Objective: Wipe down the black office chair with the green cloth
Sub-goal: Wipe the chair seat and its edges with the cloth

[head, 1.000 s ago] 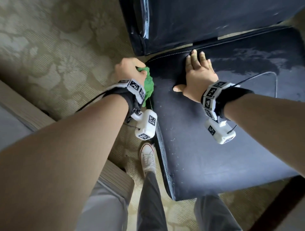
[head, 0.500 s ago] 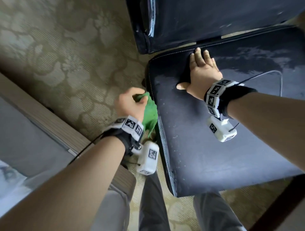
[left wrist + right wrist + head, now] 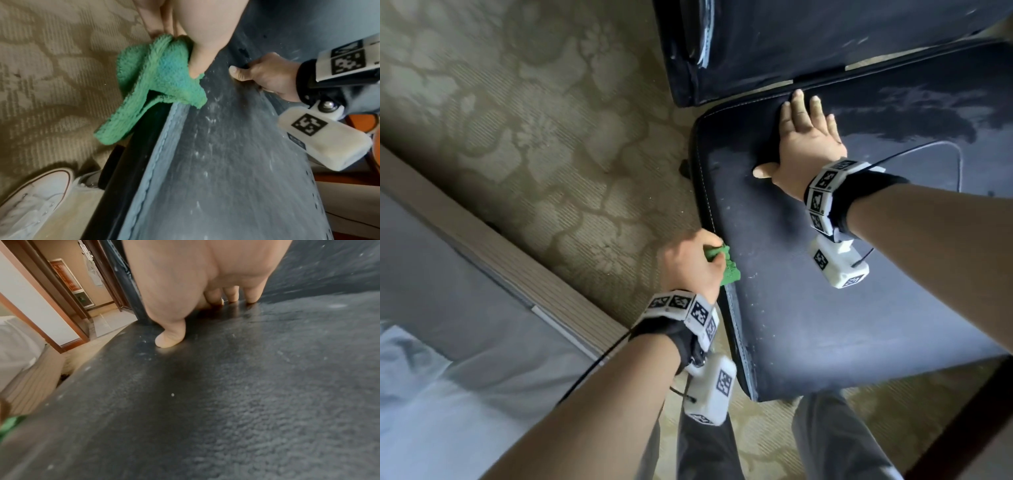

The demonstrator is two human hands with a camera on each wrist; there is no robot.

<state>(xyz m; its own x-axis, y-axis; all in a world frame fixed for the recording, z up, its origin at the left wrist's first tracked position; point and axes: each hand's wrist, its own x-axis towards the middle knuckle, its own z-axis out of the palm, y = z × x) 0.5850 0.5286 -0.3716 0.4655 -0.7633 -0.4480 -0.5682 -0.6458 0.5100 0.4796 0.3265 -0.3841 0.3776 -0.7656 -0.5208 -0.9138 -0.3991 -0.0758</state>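
While the right hand (image 3: pixel 808 144) lies flat bracing the seat (image 3: pixel 859 308), the left hand (image 3: pixel 688 263), clenching the green cloth (image 3: pixel 156 81), should press firmly along the seat's left edge; overlap strokes.

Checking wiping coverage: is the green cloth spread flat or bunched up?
Bunched. The fuzzy green cloth is crumpled in the left hand, folds hanging over the black chair seat's stitched side edge.

The green cloth (image 3: pixel 717 265) is mostly hidden behind the left hand (image 3: pixel 688 263).
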